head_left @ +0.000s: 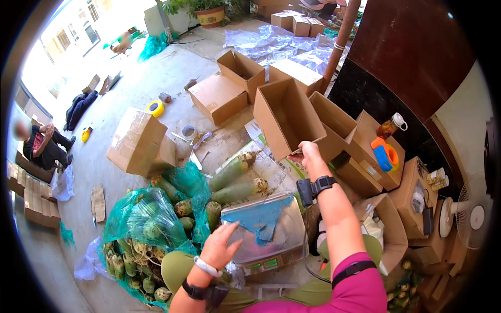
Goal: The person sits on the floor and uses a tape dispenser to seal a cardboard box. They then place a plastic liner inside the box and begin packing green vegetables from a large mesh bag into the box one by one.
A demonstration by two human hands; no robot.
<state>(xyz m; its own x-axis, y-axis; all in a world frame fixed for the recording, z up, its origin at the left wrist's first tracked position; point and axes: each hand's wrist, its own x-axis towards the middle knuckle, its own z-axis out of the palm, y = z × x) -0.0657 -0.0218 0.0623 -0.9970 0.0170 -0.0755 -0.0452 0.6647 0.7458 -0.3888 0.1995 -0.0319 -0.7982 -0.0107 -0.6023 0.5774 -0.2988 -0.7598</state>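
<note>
My right hand (307,153) grips the near rim of an open, tilted cardboard box (287,117), which looks bare inside. My left hand (220,245), fingers spread and holding nothing, hovers by the near left corner of a digital weighing scale (270,250). A torn blue cloth or film (262,219) lies on the scale's metal platform. Beyond it, long green radishes (238,190) rest on a flattened printed carton (274,160). Left of my left hand, more radishes (148,283) fill a green plastic bag (145,219).
Cardboard boxes (219,96) stand ahead and right, one bearing tape dispensers (385,154) and a jar (389,126). Tape rolls (155,108) and a taped box (135,141) are on the floor. A fan (475,217) stands right; a person (43,144) sits far left, another (327,6) is behind.
</note>
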